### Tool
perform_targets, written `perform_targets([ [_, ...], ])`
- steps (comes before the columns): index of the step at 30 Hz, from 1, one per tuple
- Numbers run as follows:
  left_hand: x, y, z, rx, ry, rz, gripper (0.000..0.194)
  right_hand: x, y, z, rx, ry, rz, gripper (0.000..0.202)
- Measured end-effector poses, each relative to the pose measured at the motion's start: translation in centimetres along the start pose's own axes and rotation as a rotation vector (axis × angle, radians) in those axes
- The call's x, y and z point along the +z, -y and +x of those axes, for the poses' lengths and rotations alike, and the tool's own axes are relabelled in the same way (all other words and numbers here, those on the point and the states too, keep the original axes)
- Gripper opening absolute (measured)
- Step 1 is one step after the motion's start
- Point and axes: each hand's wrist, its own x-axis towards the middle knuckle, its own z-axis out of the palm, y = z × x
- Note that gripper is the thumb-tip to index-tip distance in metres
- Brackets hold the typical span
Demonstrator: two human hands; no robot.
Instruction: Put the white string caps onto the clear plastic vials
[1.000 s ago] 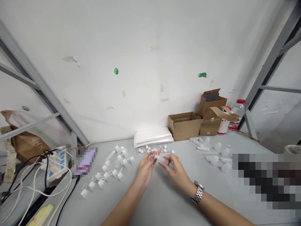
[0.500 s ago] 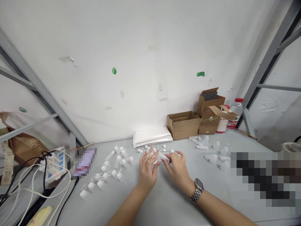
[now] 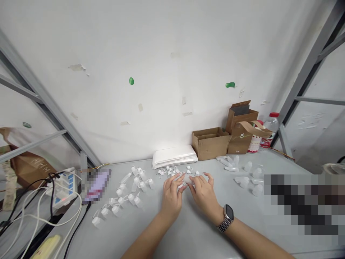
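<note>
Left hand (image 3: 171,198) and right hand (image 3: 202,192) meet over the worktop (image 3: 178,239), their fingertips drawn in narrow around a small translucent bottle (image 3: 188,179). It lies between them, slanted, with the left hand's fingers at one end and the right hand's at the other; the fingers hide much of it. A watch (image 3: 228,212) circles the right wrist. Just beyond the hands, toward 12 o'clock, loose white caps (image 3: 168,171) lie scattered in front of a white paper stack (image 3: 174,157). Bottles with white caps (image 3: 142,185) spread from 8 to 10 o'clock, some upright. Similar translucent bottles (image 3: 244,182) sit around 3 o'clock, and an open cardboard box (image 3: 212,148) stands at 1 o'clock, beside a brown bag (image 3: 239,141).
</note>
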Motion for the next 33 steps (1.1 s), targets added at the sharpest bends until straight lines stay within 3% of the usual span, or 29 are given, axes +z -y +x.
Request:
perform_targets([
  [4, -0.1, -0.2, 0.1, 0.082, 0.01, 0.196, 0.008, 0.2, 0.0, 0.2, -0.002, -0.028, -0.005, 0.015],
  [11, -0.2, 0.2, 0.2, 0.187, -0.02, 0.32, 0.013, -0.2, 0.5, 0.5, -0.026, -0.072, 0.005, 0.014],
  [15, 0.0, 0.5, 0.0, 0.179, -0.025, 0.314, 0.013, -0.1, 0.3, 0.3, -0.044, -0.058, -0.001, 0.014],
  [19, 0.2, -0.3, 0.0, 0.017, -0.038, 0.082, 0.008, 0.0, 0.1, 0.3, -0.011, -0.036, 0.024, 0.013],
  [25, -1.1, -0.9, 1.8, -0.399, -0.328, -0.503, 0.018, -0.4, 0.1, 0.5, 0.078, -0.031, 0.115, 0.012],
  [28, -1.3, -0.2, 2.4, -0.618, -0.195, -0.715, 0.028, -0.4, 0.5, 0.3, 0.05, -0.032, 0.131, 0.013],
  [33, -0.8, 0.2, 2.2, -0.625, -0.102, -0.756, 0.025, -0.1, 1.0, 0.0, 0.024, -0.005, 0.158, 0.014],
])
